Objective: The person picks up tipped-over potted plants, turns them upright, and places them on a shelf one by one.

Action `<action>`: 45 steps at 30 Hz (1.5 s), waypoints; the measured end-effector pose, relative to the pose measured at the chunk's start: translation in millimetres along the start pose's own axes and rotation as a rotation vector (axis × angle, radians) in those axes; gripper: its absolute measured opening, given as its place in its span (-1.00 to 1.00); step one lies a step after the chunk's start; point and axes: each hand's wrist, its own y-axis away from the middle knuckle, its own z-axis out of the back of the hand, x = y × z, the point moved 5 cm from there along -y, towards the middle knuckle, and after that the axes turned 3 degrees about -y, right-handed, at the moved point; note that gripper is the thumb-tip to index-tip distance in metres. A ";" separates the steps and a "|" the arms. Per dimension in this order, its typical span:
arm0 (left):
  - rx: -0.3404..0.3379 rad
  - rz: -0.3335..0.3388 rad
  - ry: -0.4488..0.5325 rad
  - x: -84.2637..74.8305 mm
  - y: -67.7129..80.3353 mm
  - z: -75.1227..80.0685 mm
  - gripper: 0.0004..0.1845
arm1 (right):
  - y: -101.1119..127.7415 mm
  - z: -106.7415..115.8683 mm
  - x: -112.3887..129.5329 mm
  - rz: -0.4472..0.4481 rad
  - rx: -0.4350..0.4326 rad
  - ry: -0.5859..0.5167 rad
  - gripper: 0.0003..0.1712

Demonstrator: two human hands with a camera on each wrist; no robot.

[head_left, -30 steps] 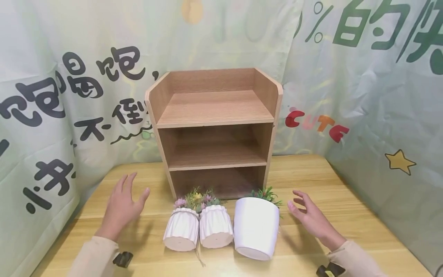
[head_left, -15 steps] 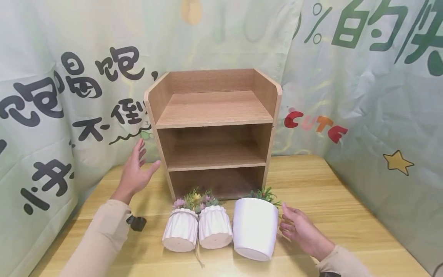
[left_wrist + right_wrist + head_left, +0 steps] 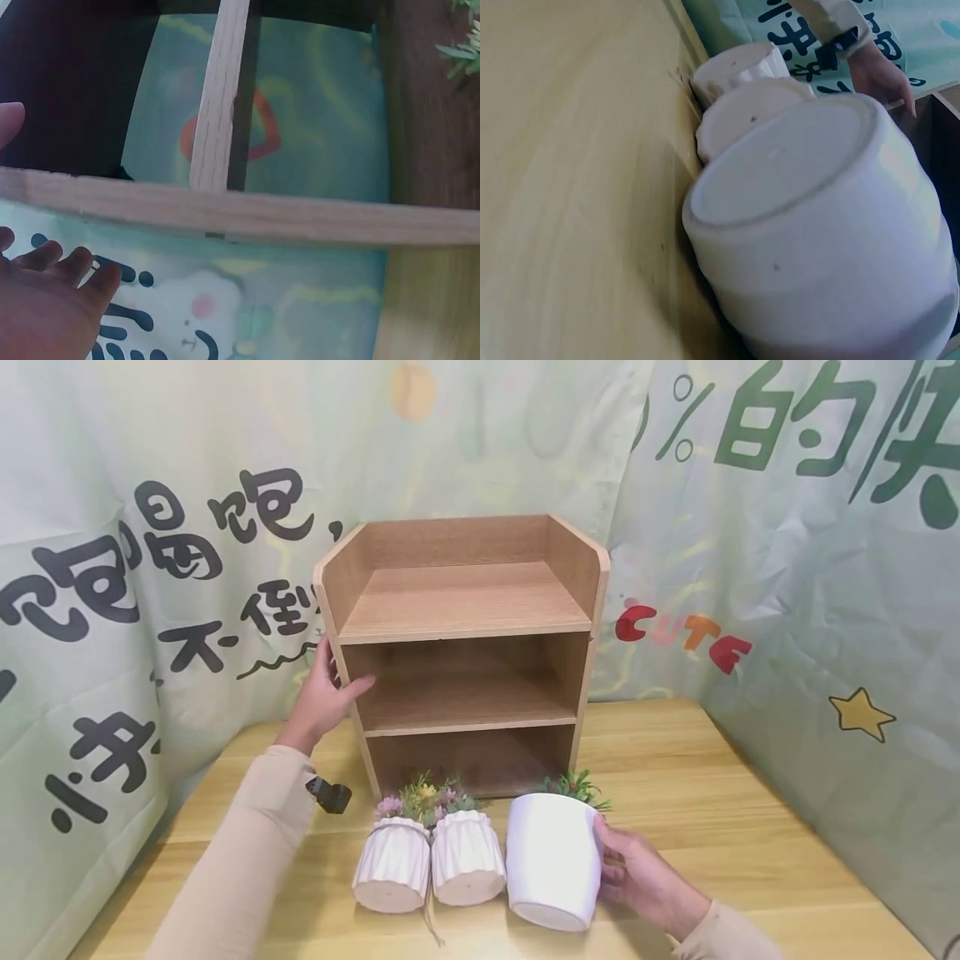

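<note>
A light wooden shelf unit (image 3: 465,635) stands on the table, with a high open top and two compartments below. My left hand (image 3: 318,697) straddles its left side panel, thumb in front of the middle compartment and fingers on the outer side. In the left wrist view, gaps show between the panel (image 3: 300,214) and those fingers (image 3: 94,289). A large white plant pot (image 3: 555,864) lies on its side, base toward me and green leaves toward the shelf. At its right side my right hand (image 3: 648,877) touches it, thumb near the rim and fingers lower down.
Two smaller ribbed white pots, one on the left (image 3: 392,868) and one beside it (image 3: 468,860), lie left of the large pot, with flowers (image 3: 427,795) pointing at the shelf. Printed fabric (image 3: 810,602) hangs behind and beside the wooden table (image 3: 675,760).
My left hand has moved forward and right from over the table to the shelf's left panel. My right hand has come left to the large pot's side. The pots have stayed put.
</note>
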 end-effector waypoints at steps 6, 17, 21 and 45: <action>-0.073 0.059 -0.128 0.9 -5.3 -3.8 -0.12 | 4.7 -4.0 -9.2 -0.032 -0.022 -0.096 -0.30; -0.116 0.104 -0.114 -0.5 -8.7 -7.0 -0.32 | 5.1 -15.3 -16.5 -0.053 0.073 -0.076 -0.27; -0.128 0.100 -0.100 -3.3 -8.9 -8.4 -0.33 | 3.4 -17.0 -15.2 -0.033 0.085 -0.056 -0.31; -0.105 0.109 -0.141 -0.2 -10.2 -9.7 -0.34 | 4.4 -14.8 -9.8 0.024 0.000 -0.051 -0.13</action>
